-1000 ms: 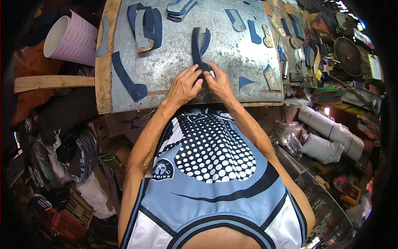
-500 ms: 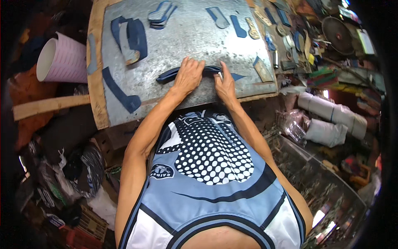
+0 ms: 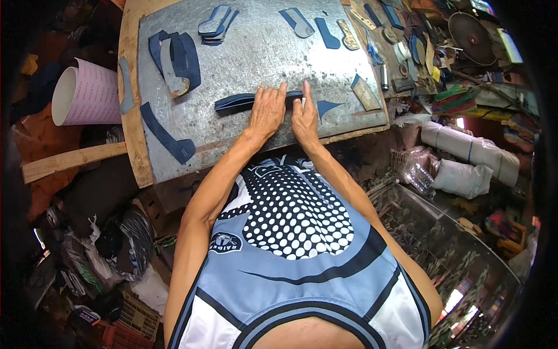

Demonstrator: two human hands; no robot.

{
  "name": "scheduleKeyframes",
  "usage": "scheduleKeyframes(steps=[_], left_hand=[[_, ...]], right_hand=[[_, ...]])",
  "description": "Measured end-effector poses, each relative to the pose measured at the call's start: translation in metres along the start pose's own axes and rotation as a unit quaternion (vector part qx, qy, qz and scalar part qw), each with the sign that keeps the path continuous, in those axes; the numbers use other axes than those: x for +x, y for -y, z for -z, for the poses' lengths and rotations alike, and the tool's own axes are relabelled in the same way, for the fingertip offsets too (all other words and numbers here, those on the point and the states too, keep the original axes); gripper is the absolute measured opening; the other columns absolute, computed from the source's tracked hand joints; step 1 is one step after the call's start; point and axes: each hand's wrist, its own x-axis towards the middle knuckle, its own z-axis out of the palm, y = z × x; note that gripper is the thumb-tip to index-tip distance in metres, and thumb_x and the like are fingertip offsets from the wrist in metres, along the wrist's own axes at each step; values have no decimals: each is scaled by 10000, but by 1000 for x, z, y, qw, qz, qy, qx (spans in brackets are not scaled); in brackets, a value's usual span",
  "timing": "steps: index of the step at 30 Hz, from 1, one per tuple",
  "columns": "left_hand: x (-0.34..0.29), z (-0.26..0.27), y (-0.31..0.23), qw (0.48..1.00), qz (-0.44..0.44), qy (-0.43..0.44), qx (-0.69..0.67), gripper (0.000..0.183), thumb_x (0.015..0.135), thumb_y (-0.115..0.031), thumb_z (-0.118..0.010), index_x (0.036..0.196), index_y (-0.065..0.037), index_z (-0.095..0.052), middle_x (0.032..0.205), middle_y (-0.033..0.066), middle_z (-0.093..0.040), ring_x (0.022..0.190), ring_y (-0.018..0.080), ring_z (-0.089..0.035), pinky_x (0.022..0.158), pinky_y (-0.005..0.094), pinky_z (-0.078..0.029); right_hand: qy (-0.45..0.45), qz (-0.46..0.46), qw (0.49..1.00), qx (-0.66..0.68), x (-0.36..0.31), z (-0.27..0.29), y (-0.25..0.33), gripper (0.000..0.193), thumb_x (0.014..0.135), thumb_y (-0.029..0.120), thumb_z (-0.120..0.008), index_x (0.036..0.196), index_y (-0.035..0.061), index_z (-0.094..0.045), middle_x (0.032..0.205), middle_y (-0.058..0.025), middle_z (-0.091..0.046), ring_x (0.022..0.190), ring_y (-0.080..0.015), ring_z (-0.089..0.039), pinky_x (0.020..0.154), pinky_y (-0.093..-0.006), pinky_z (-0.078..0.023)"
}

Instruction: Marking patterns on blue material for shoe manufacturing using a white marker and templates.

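A bundle of dark blue sheet strips point(image 3: 235, 103) stands on edge on the metal-topped table, its layers fanned slightly apart at the left end. My left hand point(image 3: 267, 113) is closed over its middle, fingers on the far side. At the right end my right hand point(image 3: 304, 121) grips the bundle, with one finger stretched up. A small pale item shows between the right fingers; its kind is too small to make out. Just right of that hand lies a pointed blue scrap point(image 3: 328, 109). Farther right is a tan-and-blue cut piece point(image 3: 365, 94).
A long blue cut piece point(image 3: 167, 135) lies at the table's left, below a stack of curved blue pieces point(image 3: 189, 55). More cut pieces point(image 3: 218, 23) sit at the back. Scissors point(image 3: 374, 53) and tools crowd the right side. A pink-white roll point(image 3: 96, 93) stands left.
The bundle was bowed upward and now lies nearly straight between my hands. My right hand has shifted slightly left, and the pointed scrap now shows apart from it.
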Motion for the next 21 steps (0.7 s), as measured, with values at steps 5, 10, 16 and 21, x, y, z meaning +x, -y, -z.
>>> scheduleKeyframes(steps=[5,10,16,21], left_hand=[[0,1,-2,1000,11,14,-5,530,873,-104,-555,1370,32,-430,994,163,-594,1007,312,-573,1042,518,-366],[-2,2,-4,999,25,9,-24,594,863,-77,-568,1417,30,-380,1036,157,-584,1026,316,-556,1051,527,-352],[1,-2,-8,999,29,-1,-18,558,881,-101,-546,1404,29,-398,982,146,-591,980,310,-568,1041,533,-359],[5,-4,-13,999,50,-1,-16,580,871,-62,-559,1419,12,-385,969,141,-583,978,308,-570,1036,529,-358]], right_hand=[[68,9,990,-126,6,6,-9,547,950,115,-480,1481,57,-364,1331,-310,-525,1146,-452,-574,930,-444,-481],[65,24,985,-158,6,8,-3,534,943,123,-498,1465,70,-394,1138,-309,-629,962,-435,-659,797,-462,-514],[22,14,996,-86,8,6,-1,476,941,159,-527,1400,44,-477,1016,-317,-648,901,-437,-668,754,-456,-515],[83,-70,987,-121,13,13,13,413,940,165,-531,1334,44,-545,1071,-295,-649,916,-438,-658,773,-455,-521]])
